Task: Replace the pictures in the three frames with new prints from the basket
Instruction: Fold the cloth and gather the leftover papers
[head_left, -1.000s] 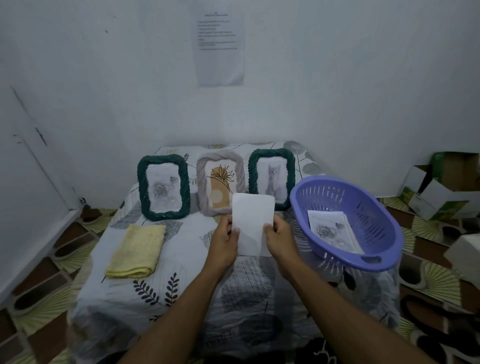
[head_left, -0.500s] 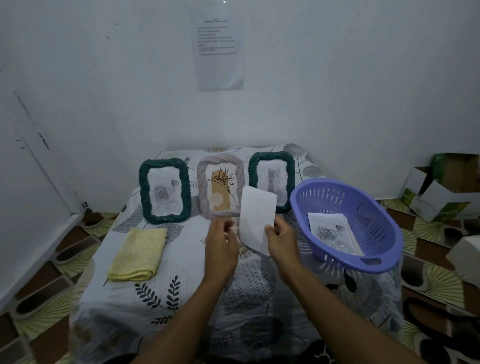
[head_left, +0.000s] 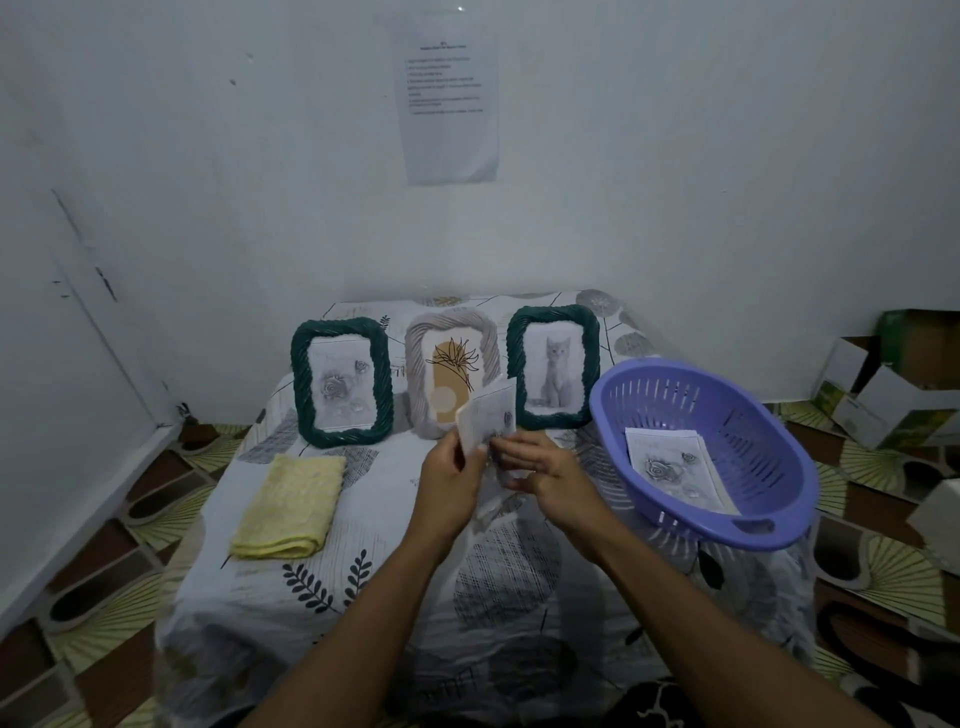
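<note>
Three frames stand at the back of the cloth-covered table: a green frame (head_left: 340, 382) with a rose picture, a grey frame (head_left: 451, 371) with a plant picture, and a green frame (head_left: 553, 366) with a cat picture. A paper print (head_left: 488, 415) is tilted in front of the grey frame, its printed face partly showing. My left hand (head_left: 449, 480) pinches its lower left edge. My right hand (head_left: 545, 473) touches its lower right edge with spread fingers. A purple basket (head_left: 769, 452) on the right holds rose prints (head_left: 670, 467).
A folded yellow cloth (head_left: 288, 501) lies at the table's left. Cardboard boxes (head_left: 893, 395) stand on the patterned floor at the right. A printed sheet (head_left: 449, 98) is stuck to the wall above the frames.
The print was held flat by both hands with its blank back towards me. It has turned and tilted, so its printed side now shows, and the grip has passed to my left hand.
</note>
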